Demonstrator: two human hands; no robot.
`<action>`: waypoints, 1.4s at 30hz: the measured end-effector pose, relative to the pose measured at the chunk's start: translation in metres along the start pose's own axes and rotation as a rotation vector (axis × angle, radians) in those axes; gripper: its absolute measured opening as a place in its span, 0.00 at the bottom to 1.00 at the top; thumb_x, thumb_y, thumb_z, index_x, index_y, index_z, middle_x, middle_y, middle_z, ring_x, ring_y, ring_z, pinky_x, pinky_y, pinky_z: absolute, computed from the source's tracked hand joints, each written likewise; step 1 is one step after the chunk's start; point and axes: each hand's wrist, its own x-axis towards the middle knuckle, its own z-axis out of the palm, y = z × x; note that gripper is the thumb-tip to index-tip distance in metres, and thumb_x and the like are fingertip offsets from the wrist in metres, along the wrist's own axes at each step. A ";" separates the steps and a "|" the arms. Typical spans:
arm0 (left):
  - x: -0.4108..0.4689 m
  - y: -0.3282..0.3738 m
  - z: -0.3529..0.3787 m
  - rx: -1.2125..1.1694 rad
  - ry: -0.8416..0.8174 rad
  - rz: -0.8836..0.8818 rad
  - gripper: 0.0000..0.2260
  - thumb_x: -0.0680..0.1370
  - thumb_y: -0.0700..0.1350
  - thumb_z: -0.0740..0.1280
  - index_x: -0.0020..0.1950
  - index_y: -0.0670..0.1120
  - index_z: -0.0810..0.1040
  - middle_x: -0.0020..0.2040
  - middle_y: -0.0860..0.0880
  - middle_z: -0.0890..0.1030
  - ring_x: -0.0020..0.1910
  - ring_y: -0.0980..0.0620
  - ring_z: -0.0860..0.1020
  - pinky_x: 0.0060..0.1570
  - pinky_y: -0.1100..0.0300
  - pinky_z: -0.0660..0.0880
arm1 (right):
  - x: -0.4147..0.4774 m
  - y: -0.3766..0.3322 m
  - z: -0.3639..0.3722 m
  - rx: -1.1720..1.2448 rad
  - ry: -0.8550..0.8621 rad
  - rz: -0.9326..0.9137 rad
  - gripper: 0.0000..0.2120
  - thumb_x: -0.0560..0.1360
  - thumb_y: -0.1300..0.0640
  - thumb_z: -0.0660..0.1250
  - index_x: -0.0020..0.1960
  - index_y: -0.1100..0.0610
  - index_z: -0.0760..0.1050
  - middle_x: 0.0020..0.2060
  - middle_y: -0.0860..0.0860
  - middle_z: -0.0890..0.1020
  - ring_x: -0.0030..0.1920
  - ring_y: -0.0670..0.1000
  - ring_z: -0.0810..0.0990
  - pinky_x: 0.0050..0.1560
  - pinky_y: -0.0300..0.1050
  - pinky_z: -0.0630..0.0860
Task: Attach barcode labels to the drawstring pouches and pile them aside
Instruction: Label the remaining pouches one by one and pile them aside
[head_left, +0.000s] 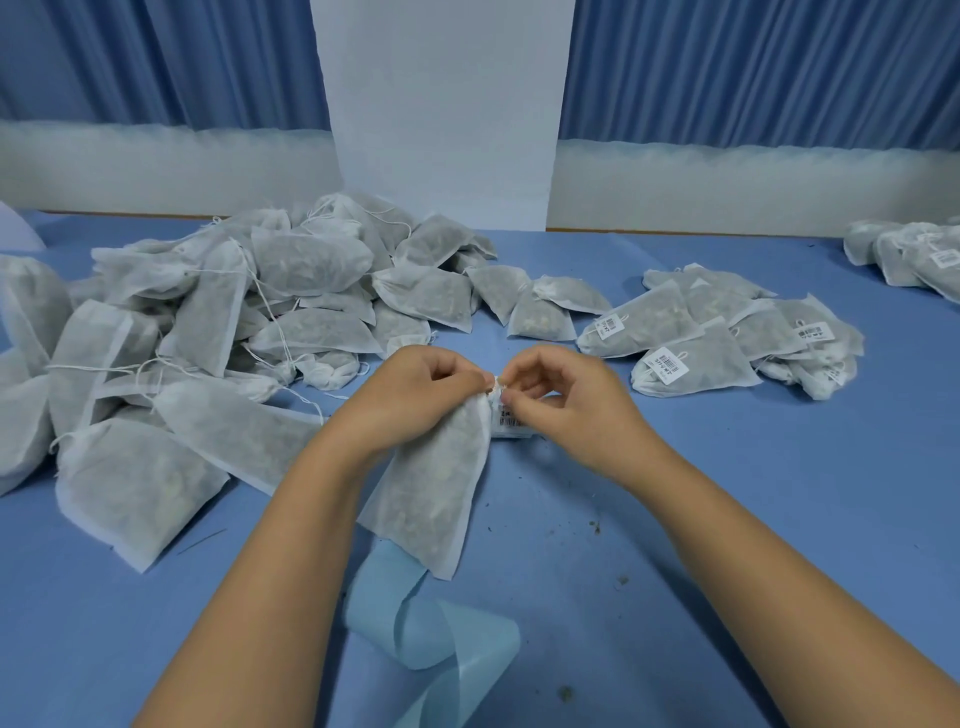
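Pouches (218, 322) without labels, strings trailing, lie heaped across the left side of the surface (727, 571), from its left edge back to the far edge. Just right of the heap, near the middle, the left hand (410, 389) is curled, its fingertips pinching the gathered neck of one pouch (436, 483). That pouch slants from the hands down toward the near edge, and its lower corner lies over a pale blue strip (431, 623) that curls in loops close to the near edge. Behind, a white board (447, 114) stands upright at the far edge. A barcode label (511, 418) sits just right of the pouch's neck, partly hidden under the right hand (566, 405), whose thumb and forefinger pinch the same neck from the other side; its other fingers are curled. Dark crumbs (595, 527) dot the surface below the right forearm. Further right, well apart from the hands, labelled pouches form a low pile (727, 332), barcodes facing up. More labelled ones (909, 254) sit at the far right corner.
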 end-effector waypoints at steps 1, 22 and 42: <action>0.000 0.000 0.000 0.013 -0.014 -0.013 0.08 0.77 0.49 0.71 0.40 0.48 0.84 0.33 0.56 0.79 0.33 0.61 0.73 0.34 0.70 0.69 | -0.001 0.000 0.001 -0.028 0.041 -0.029 0.11 0.73 0.66 0.72 0.42 0.50 0.77 0.39 0.50 0.82 0.39 0.50 0.80 0.43 0.42 0.79; -0.004 0.005 0.002 -0.177 -0.107 -0.028 0.11 0.79 0.49 0.68 0.39 0.53 0.87 0.37 0.54 0.84 0.37 0.60 0.80 0.38 0.68 0.73 | -0.002 -0.003 0.000 0.164 0.097 -0.006 0.03 0.70 0.62 0.77 0.42 0.56 0.85 0.38 0.50 0.86 0.41 0.50 0.85 0.46 0.42 0.82; -0.005 0.004 0.007 0.043 -0.095 0.091 0.10 0.77 0.52 0.71 0.35 0.55 0.81 0.31 0.56 0.79 0.33 0.59 0.72 0.39 0.62 0.67 | 0.006 -0.005 -0.003 0.368 0.160 0.138 0.06 0.77 0.65 0.67 0.42 0.60 0.78 0.33 0.51 0.81 0.36 0.47 0.80 0.45 0.40 0.81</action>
